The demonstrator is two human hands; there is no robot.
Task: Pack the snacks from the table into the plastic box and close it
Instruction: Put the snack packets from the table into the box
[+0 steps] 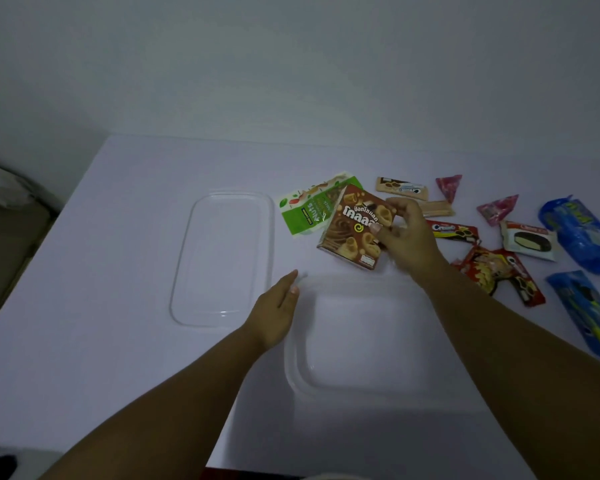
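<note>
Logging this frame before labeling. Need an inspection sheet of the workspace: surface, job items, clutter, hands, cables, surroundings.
Surface: white table, evenly lit, no spills seen.
Plastic box: clear plastic box near the front edge, open, no snacks inside.
Lid: clear lid lying flat to the left of the box.
Snacks: brown chocolate snack box lifted at a tilt over the green nuts pouch; other wrapped snacks, including two pink triangular packs and blue cookie packs, scattered on the right.
Clutter: nothing seen.
Hands: right hand holds the chocolate snack box; left hand at the box's far left corner, holding nothing.
Cables: nothing seen.
Surroundings: plain white wall; dim, unclear furniture to the left.
</note>
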